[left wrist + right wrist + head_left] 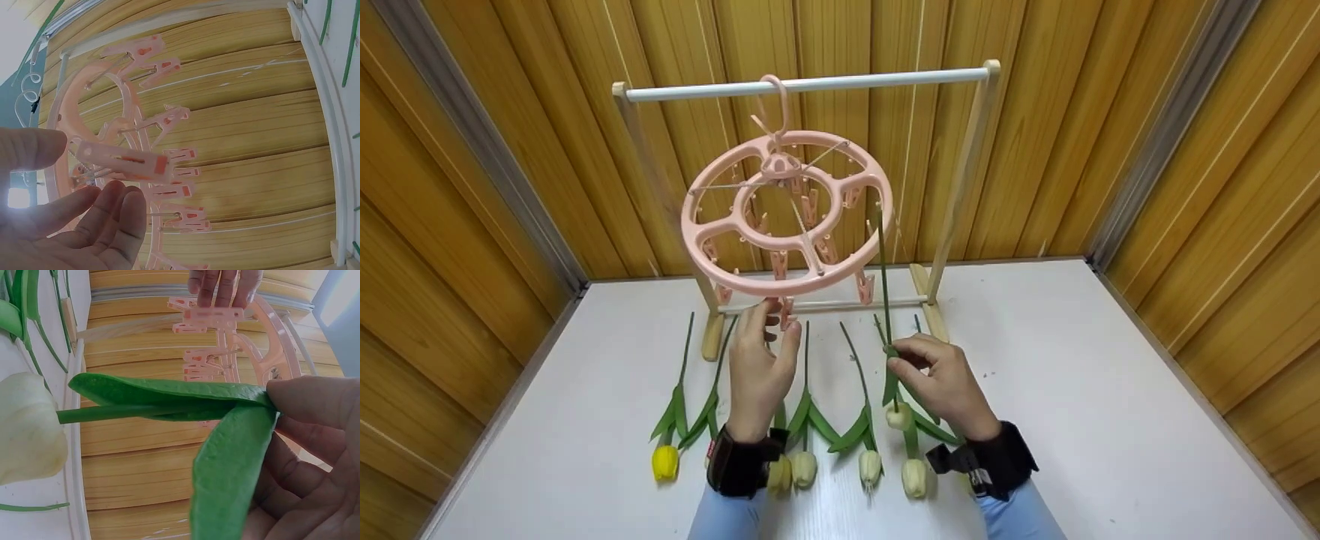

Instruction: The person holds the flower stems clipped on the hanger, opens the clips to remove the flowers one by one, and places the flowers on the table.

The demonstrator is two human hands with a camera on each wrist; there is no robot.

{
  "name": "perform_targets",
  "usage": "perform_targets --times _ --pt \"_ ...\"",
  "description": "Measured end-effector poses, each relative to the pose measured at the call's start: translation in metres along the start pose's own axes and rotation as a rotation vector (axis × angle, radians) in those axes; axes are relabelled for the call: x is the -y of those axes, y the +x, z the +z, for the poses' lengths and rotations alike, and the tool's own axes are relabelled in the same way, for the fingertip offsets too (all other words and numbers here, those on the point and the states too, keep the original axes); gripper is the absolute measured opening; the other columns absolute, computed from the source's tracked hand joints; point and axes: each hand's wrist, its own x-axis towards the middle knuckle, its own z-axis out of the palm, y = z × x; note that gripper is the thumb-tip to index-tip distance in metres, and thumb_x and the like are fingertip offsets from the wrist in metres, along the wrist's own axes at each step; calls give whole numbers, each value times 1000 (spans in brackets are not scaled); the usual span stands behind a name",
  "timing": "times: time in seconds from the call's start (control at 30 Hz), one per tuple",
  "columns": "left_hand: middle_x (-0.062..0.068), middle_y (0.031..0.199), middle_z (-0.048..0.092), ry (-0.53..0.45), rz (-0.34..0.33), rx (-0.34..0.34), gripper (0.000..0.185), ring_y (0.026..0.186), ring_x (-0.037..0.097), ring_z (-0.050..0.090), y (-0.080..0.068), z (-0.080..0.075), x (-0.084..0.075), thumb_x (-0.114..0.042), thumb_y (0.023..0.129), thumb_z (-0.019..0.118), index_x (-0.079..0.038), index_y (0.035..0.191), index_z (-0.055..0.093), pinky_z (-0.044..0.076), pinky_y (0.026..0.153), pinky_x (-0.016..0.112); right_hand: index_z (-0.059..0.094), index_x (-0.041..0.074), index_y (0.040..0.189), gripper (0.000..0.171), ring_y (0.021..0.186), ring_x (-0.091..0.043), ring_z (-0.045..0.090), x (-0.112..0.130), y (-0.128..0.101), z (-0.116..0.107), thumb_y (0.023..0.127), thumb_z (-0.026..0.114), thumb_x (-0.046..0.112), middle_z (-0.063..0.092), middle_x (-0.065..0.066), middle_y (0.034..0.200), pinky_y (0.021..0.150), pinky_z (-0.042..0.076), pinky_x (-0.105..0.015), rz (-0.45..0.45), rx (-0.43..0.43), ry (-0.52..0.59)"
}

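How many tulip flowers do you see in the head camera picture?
6. One yellow tulip lies leftmost on the table, four pale ones lie by the wrists, and one hangs from the right hand. The arms may hide more.

Tulips (pixel 804 450) lie in a row on the table (pixel 1110 420), before the rack (pixel 810 82) bearing the clip hanger (pixel 787 214).

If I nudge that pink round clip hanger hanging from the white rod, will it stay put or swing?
The pink round plastic clip hanger probably swings and tilts easily: it hangs by a single hook from the white rod and already sits slanted. It looks light, being an open-spoked ring. The left hand pinching one pink clip likely steadies it.
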Motion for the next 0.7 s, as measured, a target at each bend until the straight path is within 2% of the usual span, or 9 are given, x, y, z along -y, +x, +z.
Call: perform_targets --times 0.13,0.33,0.53,0.7 --pt "20 110 65 66 59 -33 34 100 34 63 -2 1 -1 -1 91 72 6 125 66 52 77 48 77 3 109 15 82 -8 61 -2 -4 -4 94 72 2 71 -2 95 74 50 -24 -25 -12 -3" --pt "20 114 64 123 101 -44 34 102 34 64 -4 3 -1 -2 92 71 6 125 66 51 82 47 76 0 108 15 80 -8 61 -3 -9 -9 93 73 0 71 -6 92 72 50 -22 -60 -44 -15" --pt "18 116 63 222 139 -56 35 100 32 61 -4 1 -2 -2 92 72 3 126 65 52 81 46 76 -1 107 15 81 -8 63 -1 -13 -10 93 72 -1 71 -4 92 72 52 -23 -38 -42 -38" --pt "20 118 61 280 168 -50 37 104 33 58 -6 -1 -7 -2 92 74 5 127 64 52 83 46 76 -2 108 15 82 -7 63 -2 -19 -16 93 73 -1 71 -6 93 73 53 -23 -13 -59 -66"
